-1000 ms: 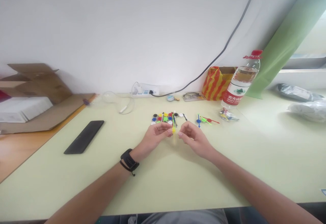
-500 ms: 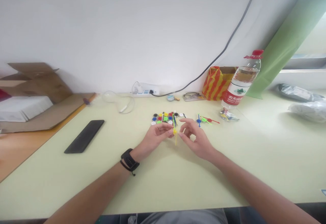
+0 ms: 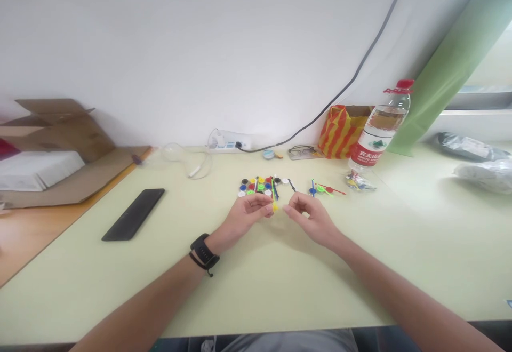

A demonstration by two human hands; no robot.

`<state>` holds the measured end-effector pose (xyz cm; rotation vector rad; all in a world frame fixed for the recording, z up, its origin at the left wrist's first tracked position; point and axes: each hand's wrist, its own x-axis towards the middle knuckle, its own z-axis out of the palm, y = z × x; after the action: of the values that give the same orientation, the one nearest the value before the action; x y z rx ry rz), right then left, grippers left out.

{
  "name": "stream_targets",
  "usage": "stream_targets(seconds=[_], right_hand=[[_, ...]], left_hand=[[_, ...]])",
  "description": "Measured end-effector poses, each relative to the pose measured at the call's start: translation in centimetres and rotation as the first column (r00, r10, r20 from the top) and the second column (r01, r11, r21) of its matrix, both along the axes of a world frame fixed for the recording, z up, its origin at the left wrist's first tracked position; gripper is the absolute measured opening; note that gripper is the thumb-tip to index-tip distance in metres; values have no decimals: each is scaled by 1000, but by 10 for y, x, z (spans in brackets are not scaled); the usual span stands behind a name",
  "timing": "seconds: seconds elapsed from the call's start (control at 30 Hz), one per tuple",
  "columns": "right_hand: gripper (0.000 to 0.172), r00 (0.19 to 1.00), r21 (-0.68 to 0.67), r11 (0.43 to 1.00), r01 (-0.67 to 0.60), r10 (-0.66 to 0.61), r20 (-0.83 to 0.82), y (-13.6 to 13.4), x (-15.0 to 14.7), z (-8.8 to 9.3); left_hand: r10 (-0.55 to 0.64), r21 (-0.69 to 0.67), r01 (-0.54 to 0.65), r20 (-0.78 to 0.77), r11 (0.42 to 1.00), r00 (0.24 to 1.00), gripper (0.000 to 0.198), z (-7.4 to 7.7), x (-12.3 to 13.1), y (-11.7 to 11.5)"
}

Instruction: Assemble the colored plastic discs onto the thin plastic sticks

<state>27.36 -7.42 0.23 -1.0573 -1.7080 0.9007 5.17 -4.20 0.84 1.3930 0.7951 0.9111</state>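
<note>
My left hand point(image 3: 248, 214) pinches a small yellow plastic piece point(image 3: 276, 208) between thumb and fingertips, above the table. Just to its right is my right hand point(image 3: 310, 216), its thumb and fingers bent inward with a narrow space between the tips; I make out nothing in them. Beyond the hands lie several coloured discs point(image 3: 261, 180) in rows, with thin arrow-shaped pieces among them. A blue disc point(image 3: 312, 190), a green disc point(image 3: 320, 188) and a red disc point(image 3: 329, 189), each with an arrow, sit farther right.
A black flat slab point(image 3: 134, 214) lies at the left, near an open cardboard box point(image 3: 100, 173). Along the wall are a power strip point(image 3: 228, 142), a striped bag point(image 3: 342, 133) and a water bottle point(image 3: 378, 130). A small plastic packet point(image 3: 360, 181) lies before the bottle.
My right hand has drawn slightly down and away from the yellow piece, its fingers more curled. The long yellow part that hung below the piece no longer shows.
</note>
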Motion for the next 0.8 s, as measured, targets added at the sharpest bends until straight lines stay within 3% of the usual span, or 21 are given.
stream_targets(seconds=[0.13,0.37,0.57,0.63,0.73,0.8], right_hand=[[23,998,4,999,-52,52,-40,-5,-8,3],[18,998,14,998,-55,56,-15,-3,-7,-1],[33,998,29,998,-47,48,-29,-2,-4,-2],[45,999,9,999,-31,32,-44,-3,-4,-3],[75,992,-87,996,3,-14,-129,-3,-7,-5],[72,976,-195,981,16,-58,-210,-4,-9,-4]], left_hand=[[-17,17,17,-18,1000,1000,35,-2,-1,1],[-27,15,28,-18,1000,999,36,1,0,0],[-17,-12,17,14,1000,1000,36,-2,0,1],[10,-17,-9,33,1000,999,35,-1,0,1],[54,-11,-54,56,998,997,37,0,1,1],[77,-5,-76,58,997,995,38,1,1,1]])
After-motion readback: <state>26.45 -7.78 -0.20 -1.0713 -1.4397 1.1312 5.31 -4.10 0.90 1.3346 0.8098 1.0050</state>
